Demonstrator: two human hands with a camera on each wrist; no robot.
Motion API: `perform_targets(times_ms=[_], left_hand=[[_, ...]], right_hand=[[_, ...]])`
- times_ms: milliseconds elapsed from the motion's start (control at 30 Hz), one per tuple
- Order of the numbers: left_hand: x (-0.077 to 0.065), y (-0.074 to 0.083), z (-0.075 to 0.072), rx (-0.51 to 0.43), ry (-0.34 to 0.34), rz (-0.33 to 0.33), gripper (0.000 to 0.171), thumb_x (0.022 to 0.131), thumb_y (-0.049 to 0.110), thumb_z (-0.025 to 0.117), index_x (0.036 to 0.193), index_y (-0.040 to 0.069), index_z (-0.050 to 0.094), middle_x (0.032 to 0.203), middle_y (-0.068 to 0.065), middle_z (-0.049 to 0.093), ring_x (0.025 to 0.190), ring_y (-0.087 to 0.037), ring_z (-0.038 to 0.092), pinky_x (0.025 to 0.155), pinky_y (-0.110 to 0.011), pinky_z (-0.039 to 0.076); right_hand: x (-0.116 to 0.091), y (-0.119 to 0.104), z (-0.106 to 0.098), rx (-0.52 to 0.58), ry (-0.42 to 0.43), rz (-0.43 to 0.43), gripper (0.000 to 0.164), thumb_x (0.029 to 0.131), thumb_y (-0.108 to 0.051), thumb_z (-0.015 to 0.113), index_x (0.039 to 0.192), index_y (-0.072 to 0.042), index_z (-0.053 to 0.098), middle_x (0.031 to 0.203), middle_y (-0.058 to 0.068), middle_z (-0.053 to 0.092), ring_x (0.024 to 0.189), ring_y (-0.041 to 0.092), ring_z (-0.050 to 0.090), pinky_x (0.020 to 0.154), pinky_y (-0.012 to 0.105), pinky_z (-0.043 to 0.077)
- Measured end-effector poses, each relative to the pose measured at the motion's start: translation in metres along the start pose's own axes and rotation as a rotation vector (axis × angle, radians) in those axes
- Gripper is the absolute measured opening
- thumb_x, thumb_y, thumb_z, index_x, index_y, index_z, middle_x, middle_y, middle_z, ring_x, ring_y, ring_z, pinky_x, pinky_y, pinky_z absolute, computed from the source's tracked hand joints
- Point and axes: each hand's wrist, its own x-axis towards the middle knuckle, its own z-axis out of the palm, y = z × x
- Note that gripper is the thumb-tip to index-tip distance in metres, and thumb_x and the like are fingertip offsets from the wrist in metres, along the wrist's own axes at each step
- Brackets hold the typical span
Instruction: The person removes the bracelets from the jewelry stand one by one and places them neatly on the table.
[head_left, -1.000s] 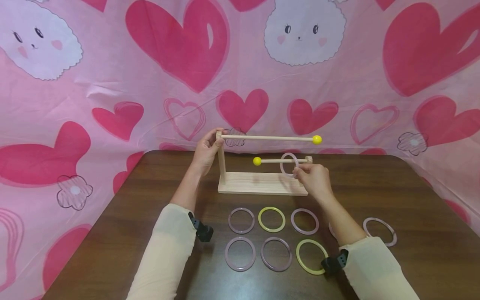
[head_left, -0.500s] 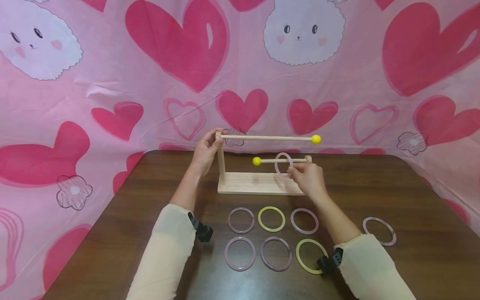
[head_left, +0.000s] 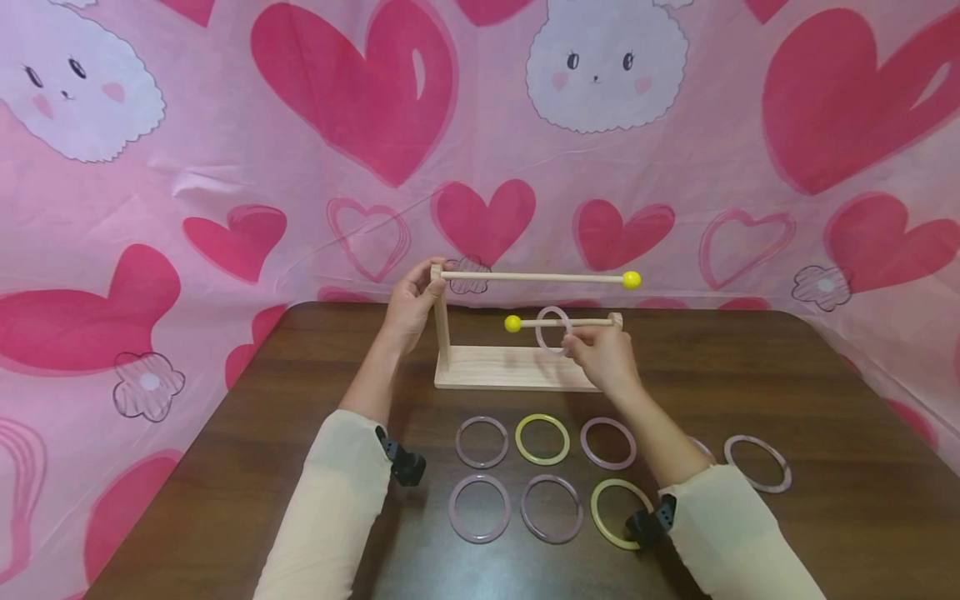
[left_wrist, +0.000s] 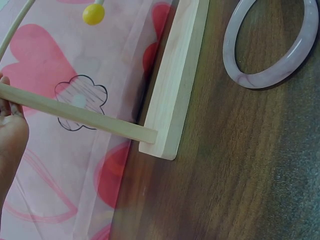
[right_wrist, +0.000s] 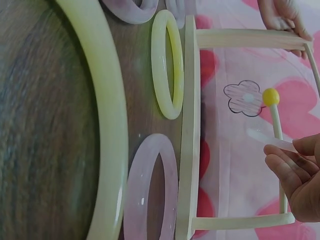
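A wooden stand (head_left: 517,368) has two rods tipped with yellow balls, one high and one low. At the top of its left post, my left hand (head_left: 411,307) grips the wood between thumb and fingers. My right hand (head_left: 606,360) pinches a pale pink bangle (head_left: 539,335) by its right edge at the lower rod (head_left: 592,322). The bangle stands upright across the rod, near the middle of its length; I cannot tell whether the rod runs through it. In the right wrist view the bangle (right_wrist: 262,137) appears nearly edge-on, just short of the yellow ball (right_wrist: 270,97).
Two rows of bangles lie before the stand, among them a yellow bangle (head_left: 519,439) and a purple bangle (head_left: 452,510). Another bangle (head_left: 784,473) lies right of my right forearm, which partly covers one more. A pink heart-print cloth (head_left: 480,125) hangs behind the table (head_left: 337,533).
My right hand has moved left with the pale pink bangle, along the lower rod toward its yellow ball. The left hand and the stand have stayed put.
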Motion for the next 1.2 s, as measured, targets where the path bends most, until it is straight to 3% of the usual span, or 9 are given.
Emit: perform_targets(times_ms=[167,300,367,467,533,667,867,1033,1200], left_hand=[[-0.001,0.001,0.0,-0.002,-0.004,-0.008,0.058,0.081,0.017,0.06,0.125,-0.015,0.039,0.102,0.011,0.063,0.102,-0.01,0.052,0.091,-0.026,0.039],[-0.001,0.001,-0.001,0.001,-0.004,-0.015,0.062,0.08,0.019,0.061,0.127,-0.014,0.038,0.103,0.011,0.063,0.104,-0.011,0.051,0.093,-0.027,0.038],[-0.001,0.001,-0.001,0.003,-0.002,-0.018,0.062,0.081,0.019,0.061,0.127,-0.014,0.037,0.103,0.012,0.063,0.104,-0.011,0.051,0.094,-0.027,0.038],[-0.001,0.001,-0.001,0.002,0.003,-0.014,0.06,0.081,0.018,0.06,0.126,-0.015,0.038,0.102,0.011,0.063,0.103,-0.01,0.051,0.093,-0.027,0.038],[0.0,0.0,-0.001,0.0,0.006,-0.009,0.059,0.081,0.017,0.059,0.126,-0.015,0.038,0.101,0.011,0.063,0.102,-0.01,0.052,0.091,-0.026,0.039],[0.0,-0.001,-0.001,-0.008,0.007,-0.003,0.058,0.079,0.019,0.061,0.123,-0.013,0.042,0.102,0.011,0.064,0.102,-0.01,0.052,0.089,-0.025,0.039],[0.0,-0.001,-0.001,-0.021,0.009,-0.01,0.038,0.078,0.021,0.063,0.112,0.006,0.058,0.103,0.009,0.064,0.102,-0.011,0.052,0.09,-0.026,0.04],[0.0,0.0,-0.001,-0.001,0.006,-0.013,0.054,0.079,0.021,0.062,0.121,-0.009,0.047,0.102,0.011,0.063,0.102,-0.01,0.052,0.091,-0.027,0.039],[-0.001,0.0,-0.001,0.01,0.004,-0.012,0.056,0.079,0.021,0.062,0.122,-0.01,0.045,0.102,0.011,0.063,0.103,-0.011,0.052,0.093,-0.028,0.039]], right_hand=[[0.0,-0.002,0.004,0.011,-0.005,-0.012,0.017,0.088,-0.011,0.062,0.092,0.002,0.072,0.074,0.012,0.069,0.065,0.021,0.066,0.049,0.028,0.048],[0.001,-0.003,0.008,0.013,-0.019,-0.039,0.016,0.087,-0.009,0.062,0.091,0.004,0.071,0.071,0.011,0.069,0.062,0.02,0.065,0.085,0.04,0.045],[0.001,-0.004,0.009,0.017,-0.031,-0.037,0.016,0.088,-0.009,0.062,0.091,0.004,0.071,0.071,0.01,0.069,0.063,0.019,0.065,0.087,0.041,0.043],[0.001,-0.006,0.011,0.029,-0.053,-0.02,0.016,0.088,-0.009,0.061,0.093,0.004,0.071,0.073,0.01,0.069,0.066,0.019,0.065,0.074,0.033,0.05],[0.002,-0.008,0.012,0.032,-0.065,-0.003,0.017,0.089,-0.01,0.06,0.094,0.003,0.071,0.074,0.009,0.069,0.067,0.019,0.065,0.053,0.027,0.048],[0.002,-0.012,0.015,0.037,-0.07,0.004,0.018,0.089,-0.011,0.06,0.094,0.003,0.071,0.074,0.01,0.069,0.066,0.019,0.065,0.051,0.024,0.047],[0.004,-0.014,0.022,0.054,-0.051,-0.006,0.017,0.087,-0.011,0.062,0.093,0.003,0.071,0.073,0.011,0.069,0.064,0.019,0.066,0.05,0.024,0.049],[0.005,-0.015,0.027,0.055,-0.059,-0.004,0.018,0.087,-0.012,0.062,0.094,0.002,0.071,0.073,0.01,0.069,0.064,0.018,0.065,0.048,0.023,0.047],[0.005,-0.018,0.029,0.049,-0.059,-0.005,0.017,0.087,-0.012,0.062,0.092,0.001,0.072,0.072,0.009,0.069,0.063,0.017,0.064,0.048,0.023,0.046]])
